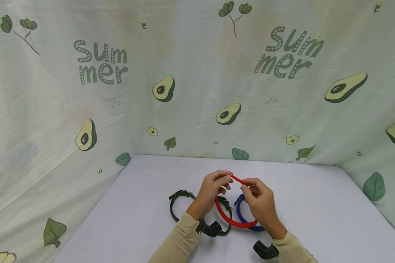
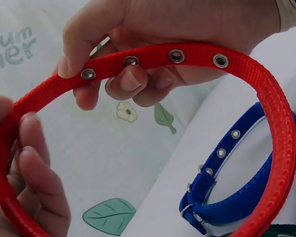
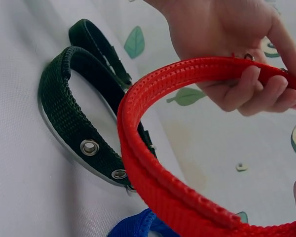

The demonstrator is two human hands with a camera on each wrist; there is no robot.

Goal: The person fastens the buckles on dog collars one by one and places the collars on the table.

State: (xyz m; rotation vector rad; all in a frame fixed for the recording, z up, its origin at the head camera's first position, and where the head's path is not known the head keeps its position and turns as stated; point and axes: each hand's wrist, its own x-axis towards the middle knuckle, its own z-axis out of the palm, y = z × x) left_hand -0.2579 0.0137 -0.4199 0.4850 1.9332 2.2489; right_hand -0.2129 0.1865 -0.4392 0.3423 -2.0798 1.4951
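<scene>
A red collar [image 1: 236,223] with metal eyelets is held up above the table by both hands, its loop hanging down toward me. My left hand [image 1: 213,188] grips the collar at its far left, where a small metal ring shows in the right wrist view. My right hand [image 1: 261,201] pinches the eyelet strap [image 2: 153,55] between thumb and fingers. Behind the red loop, a blue collar [image 2: 237,215] lies on the table, buckled into a ring. A dark green collar [image 3: 64,94] rests beside it, partly hidden by the red one.
Further left on the white table [image 1: 128,204] lies another dark collar [image 1: 172,209], partly behind the left forearm. Black wrist-worn devices [image 1: 266,250] sit under the wrists. A printed fabric backdrop [image 1: 191,47] rises behind and beside the table.
</scene>
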